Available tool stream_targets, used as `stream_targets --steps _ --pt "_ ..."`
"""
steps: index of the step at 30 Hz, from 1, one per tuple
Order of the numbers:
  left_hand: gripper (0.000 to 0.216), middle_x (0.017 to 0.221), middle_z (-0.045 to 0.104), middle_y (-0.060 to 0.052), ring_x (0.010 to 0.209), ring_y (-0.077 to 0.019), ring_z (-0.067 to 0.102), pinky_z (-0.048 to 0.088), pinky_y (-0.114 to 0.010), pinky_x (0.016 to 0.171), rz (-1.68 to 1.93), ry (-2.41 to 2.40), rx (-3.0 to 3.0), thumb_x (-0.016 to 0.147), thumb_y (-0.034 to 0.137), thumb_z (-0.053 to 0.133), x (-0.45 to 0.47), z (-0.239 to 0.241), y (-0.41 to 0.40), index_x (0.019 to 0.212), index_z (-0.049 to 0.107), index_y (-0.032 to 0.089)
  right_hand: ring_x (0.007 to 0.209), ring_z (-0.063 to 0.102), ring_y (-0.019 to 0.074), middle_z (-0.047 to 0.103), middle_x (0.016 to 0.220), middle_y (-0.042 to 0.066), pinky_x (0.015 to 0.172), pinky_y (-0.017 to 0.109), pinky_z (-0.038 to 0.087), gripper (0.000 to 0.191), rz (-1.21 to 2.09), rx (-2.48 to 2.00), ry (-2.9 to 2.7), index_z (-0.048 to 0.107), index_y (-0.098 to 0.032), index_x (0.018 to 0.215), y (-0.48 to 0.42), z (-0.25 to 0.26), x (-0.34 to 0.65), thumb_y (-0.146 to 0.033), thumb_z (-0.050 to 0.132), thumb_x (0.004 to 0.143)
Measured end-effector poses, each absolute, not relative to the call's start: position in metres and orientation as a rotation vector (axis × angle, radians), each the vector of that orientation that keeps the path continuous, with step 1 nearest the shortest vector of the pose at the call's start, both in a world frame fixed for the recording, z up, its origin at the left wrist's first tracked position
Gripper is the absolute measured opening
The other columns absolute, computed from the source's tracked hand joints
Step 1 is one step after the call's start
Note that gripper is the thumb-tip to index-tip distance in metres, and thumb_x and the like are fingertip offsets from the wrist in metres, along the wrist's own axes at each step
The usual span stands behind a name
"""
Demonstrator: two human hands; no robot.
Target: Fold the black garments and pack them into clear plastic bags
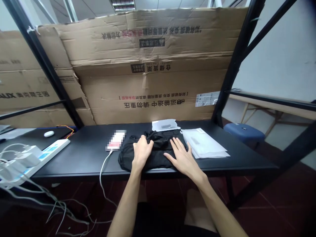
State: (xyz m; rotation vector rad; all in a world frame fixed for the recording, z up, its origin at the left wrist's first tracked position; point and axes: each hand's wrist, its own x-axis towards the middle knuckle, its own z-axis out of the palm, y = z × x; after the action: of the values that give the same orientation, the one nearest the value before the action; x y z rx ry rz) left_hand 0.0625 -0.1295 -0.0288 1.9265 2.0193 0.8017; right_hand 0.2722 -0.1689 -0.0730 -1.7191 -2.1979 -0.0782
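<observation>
As the left hand (142, 153) and right hand (181, 158) rested apart on it, fingers spread, a crumpled black garment (158, 149) lay near the front edge of the black table (81, 154). Stacked translucent plastic bags (203, 143) sat just beside it on the right, while a blurred white device (116, 140) on a white cable (101, 174) lay to its left.

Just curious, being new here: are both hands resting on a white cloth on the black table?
No: the cloth is black, not white, as the head view shows. The left hand and right hand do rest on it, on the black table.
</observation>
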Motion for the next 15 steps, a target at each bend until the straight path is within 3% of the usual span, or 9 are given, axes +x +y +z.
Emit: stream_targets --steps 8,12,15 --pt "0.018 0.116 0.067 -0.01 0.112 -0.0294 0.067 0.052 -0.044 0.1 1.325 2.112 1.883 0.095 0.02 0.062 0.05 -0.005 -0.145 0.112 0.056 0.021 0.164 0.027 0.0299 0.042 0.171 0.013 0.131 0.066 0.017 0.069 -0.041 -1.573 -2.273 0.043 -0.02 0.166 -0.173 -0.066 0.273 -0.06 0.029 0.112" --pt "0.024 0.116 0.062 -0.009 0.112 -0.0276 0.061 0.054 -0.043 0.101 1.478 1.845 2.065 0.091 0.013 0.067 0.085 -0.016 -0.147 0.113 0.06 0.022 0.163 0.03 0.032 0.045 0.17 0.012 0.129 0.068 0.02 0.064 -0.041 -1.571 -2.273 0.047 -0.023 0.164 -0.172 -0.066 0.273 -0.057 0.031 0.112" --pt "0.04 0.126 0.058 -0.011 0.118 -0.0291 0.056 0.052 -0.046 0.106 1.442 1.718 2.191 0.088 0.007 0.067 0.109 -0.03 -0.147 0.125 0.062 0.022 0.162 0.03 0.0318 0.045 0.17 0.013 0.129 0.067 0.021 0.063 -0.041 -1.571 -2.289 0.046 -0.021 0.164 -0.172 -0.067 0.274 -0.054 0.032 0.113"
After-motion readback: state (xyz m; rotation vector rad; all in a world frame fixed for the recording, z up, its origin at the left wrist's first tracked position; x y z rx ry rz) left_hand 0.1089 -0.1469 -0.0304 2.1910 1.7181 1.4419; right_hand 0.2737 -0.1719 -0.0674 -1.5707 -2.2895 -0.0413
